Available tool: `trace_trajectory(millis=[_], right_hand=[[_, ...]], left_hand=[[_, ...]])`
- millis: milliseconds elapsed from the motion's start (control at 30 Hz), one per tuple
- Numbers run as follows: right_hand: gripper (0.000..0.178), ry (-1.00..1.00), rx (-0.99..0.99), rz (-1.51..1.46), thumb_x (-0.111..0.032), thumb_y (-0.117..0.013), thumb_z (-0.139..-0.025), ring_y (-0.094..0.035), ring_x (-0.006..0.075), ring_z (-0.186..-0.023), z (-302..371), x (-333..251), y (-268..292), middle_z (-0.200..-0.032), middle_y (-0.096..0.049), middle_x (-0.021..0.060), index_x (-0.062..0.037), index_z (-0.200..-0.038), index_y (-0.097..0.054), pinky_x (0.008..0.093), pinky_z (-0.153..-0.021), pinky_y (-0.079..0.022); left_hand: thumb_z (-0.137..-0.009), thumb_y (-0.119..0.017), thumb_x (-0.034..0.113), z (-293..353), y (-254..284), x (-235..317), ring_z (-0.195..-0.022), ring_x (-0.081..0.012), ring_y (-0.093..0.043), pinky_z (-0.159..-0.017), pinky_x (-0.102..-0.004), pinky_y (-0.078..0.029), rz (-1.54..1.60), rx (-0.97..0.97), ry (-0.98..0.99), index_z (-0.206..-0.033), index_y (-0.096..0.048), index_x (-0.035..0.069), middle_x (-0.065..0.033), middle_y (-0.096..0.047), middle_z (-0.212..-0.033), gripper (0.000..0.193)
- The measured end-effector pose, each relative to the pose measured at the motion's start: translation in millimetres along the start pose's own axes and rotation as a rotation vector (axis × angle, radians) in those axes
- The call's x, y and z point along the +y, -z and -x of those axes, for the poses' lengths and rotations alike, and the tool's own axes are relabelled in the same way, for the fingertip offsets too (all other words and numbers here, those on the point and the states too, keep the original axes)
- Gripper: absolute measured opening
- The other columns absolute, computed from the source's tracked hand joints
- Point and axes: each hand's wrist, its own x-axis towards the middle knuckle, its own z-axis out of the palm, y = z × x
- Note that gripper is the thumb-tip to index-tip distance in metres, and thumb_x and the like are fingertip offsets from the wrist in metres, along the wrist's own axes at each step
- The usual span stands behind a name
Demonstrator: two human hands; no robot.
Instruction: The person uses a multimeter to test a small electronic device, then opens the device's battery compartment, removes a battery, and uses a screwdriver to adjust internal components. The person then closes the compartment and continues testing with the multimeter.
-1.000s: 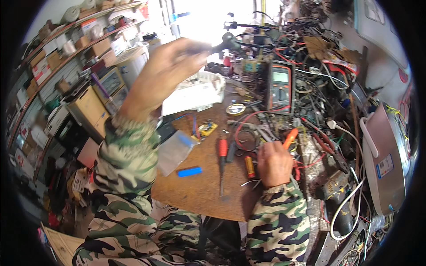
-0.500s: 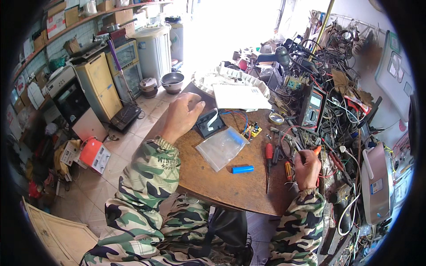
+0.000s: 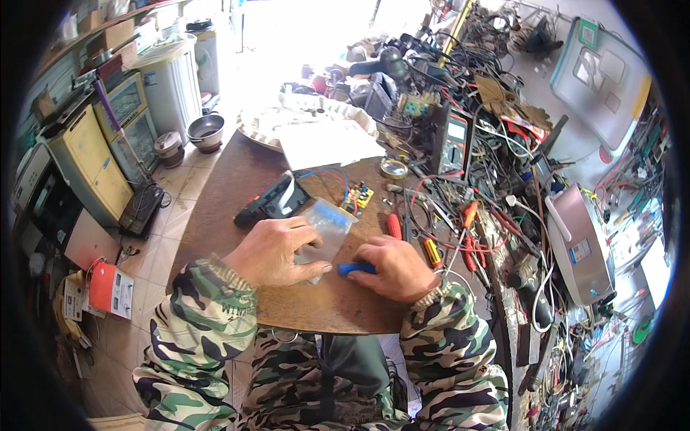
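Note:
My left hand point(image 3: 277, 251) is over the near left part of a clear plastic bag point(image 3: 327, 231), its fingers curled and its thumb stretched along the bag, which appears gripped between them. My right hand point(image 3: 395, 267) is closed on a blue cylindrical battery cell point(image 3: 353, 269), whose left end points toward my left thumb. Behind the left hand stands a black plastic case point(image 3: 269, 201) with a white strip on it. Red and blue wires run from there to a small yellow circuit board point(image 3: 359, 195).
A red-handled screwdriver point(image 3: 393, 225) and a yellow-and-red one point(image 3: 433, 253) lie beside my right hand. Farther right are orange-handled tools, a multimeter point(image 3: 454, 140) and heaped cables. A white sheet point(image 3: 330, 147) rests on a pale tray at the back of the wooden table point(image 3: 215, 179).
My left hand came down onto the plastic bag. My right hand moved left from the tools and took hold of the battery cell. The view shifted to the right.

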Motion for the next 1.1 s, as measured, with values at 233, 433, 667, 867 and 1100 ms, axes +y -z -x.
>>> trace_trajectory(millis=[233,433,667,867,1100], right_hand=[[0.023,0.049,0.087,0.094,-0.023,-0.074,-0.086,-0.064,0.0347,-0.095,14,4,-16,-0.095,-0.065,0.0124,-0.0070,-0.101,-0.069,0.0461,-0.082,-0.054],[0.015,-0.135,0.497,-0.035,-0.011,-0.077,-0.087,-0.070,0.0290,-0.079,34,47,42,-0.087,-0.070,0.0169,-0.0004,-0.097,-0.073,0.0368,-0.070,-0.055],[0.029,-0.494,0.366,0.377,-0.031,-0.074,-0.085,-0.069,0.0389,-0.073,75,58,37,-0.079,-0.069,0.0174,-0.0028,-0.080,-0.067,0.0488,-0.064,-0.055],[0.028,-0.501,0.394,0.377,-0.026,-0.075,-0.083,-0.069,0.0374,-0.076,84,74,13,-0.082,-0.069,0.0187,0.0003,-0.087,-0.067,0.0463,-0.069,-0.054],[0.026,-0.338,0.752,-0.495,-0.007,-0.075,-0.085,-0.068,0.0126,-0.081,112,24,23,-0.089,-0.071,0.0093,0.0025,-0.107,-0.064,0.0286,-0.074,-0.054]], left_hand=[[-0.077,-0.085,0.023,-4,-9,-5,-0.078,-0.0296,-0.070,-0.069,-0.0375,-0.056,-0.079,-0.099,0.015,-0.095,-0.071,0.001,-0.0145,-0.068,-0.091,0.032],[-0.077,-0.084,0.014,-3,-4,0,-0.071,-0.0227,-0.068,-0.061,-0.0330,-0.055,-0.025,-0.104,0.090,-0.096,-0.071,-0.002,-0.0124,-0.066,-0.088,0.028],[-0.077,-0.083,0.011,-7,-12,-1,-0.068,-0.0194,-0.065,-0.060,-0.0311,-0.053,0.005,-0.094,0.108,-0.095,-0.071,-0.001,-0.0108,-0.065,-0.086,0.025],[-0.078,-0.082,0.009,-8,-9,3,-0.067,-0.0167,-0.064,-0.059,-0.0293,-0.051,0.002,-0.111,0.159,-0.093,-0.071,0.000,-0.0096,-0.065,-0.083,0.021],[-0.081,-0.081,0.008,0,-2,-5,-0.065,-0.0114,-0.060,-0.056,-0.0267,-0.047,0.011,0.069,0.115,-0.093,-0.071,-0.001,-0.0079,-0.065,-0.082,0.019]])
